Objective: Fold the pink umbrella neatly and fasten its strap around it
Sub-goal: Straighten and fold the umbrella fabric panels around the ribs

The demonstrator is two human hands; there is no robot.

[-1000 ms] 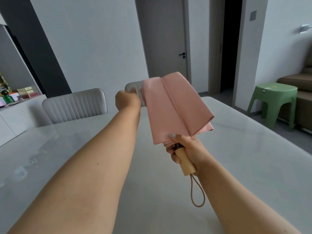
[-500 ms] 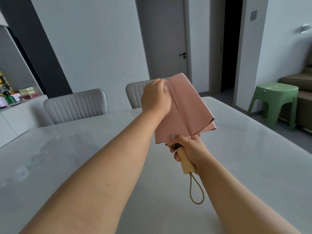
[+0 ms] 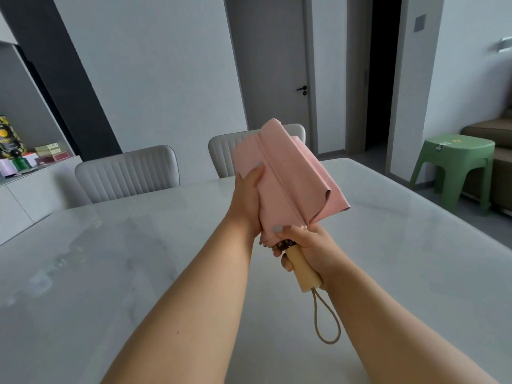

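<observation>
The pink umbrella point(image 3: 291, 178) is collapsed and held in the air above the table, its tip pointing up and away. Its fabric panels lie in flat pleats, loose at the lower right. My right hand point(image 3: 307, 245) grips the wooden handle point(image 3: 303, 268) just under the canopy, thumb on the fabric's lower edge. A beige cord loop point(image 3: 327, 320) hangs from the handle. My left hand point(image 3: 248, 198) wraps the canopy's left side, thumb pressing a pleat flat. No strap is visible.
A glossy white marble table point(image 3: 110, 273) spreads below my arms. Two grey chairs point(image 3: 127, 176) stand at its far edge. A green plastic stool point(image 3: 454, 167) sits on the floor at right. Boxes rest on a sideboard point(image 3: 25, 159) at left.
My left hand came from the canopy's far left edge onto the top, then slid down its left side, folding the outer panel inward. The right hand kept its grip on the handle.
</observation>
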